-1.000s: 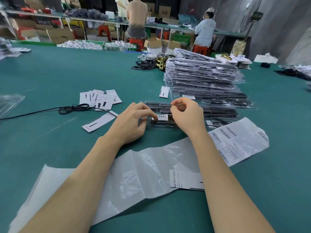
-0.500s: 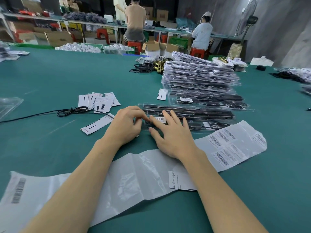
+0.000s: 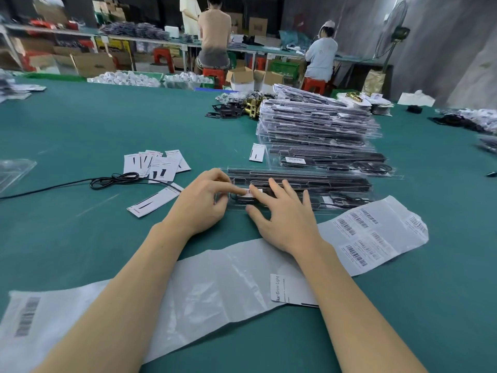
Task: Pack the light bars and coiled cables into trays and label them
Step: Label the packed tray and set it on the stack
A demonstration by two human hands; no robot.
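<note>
Head view: two hands (image 3: 242, 208), one tray (image 3: 336, 184)

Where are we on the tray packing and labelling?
Done: a tall stack of packed trays at the back, with one labelled tray in front. In hand: left hand and right hand press a barcode label onto the nearest tray. Left: barcode stickers remain on the label sheet, and one loose cable lies unpacked.

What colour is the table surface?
Teal green table, plain and unpatterned; shows in the head view.
</note>
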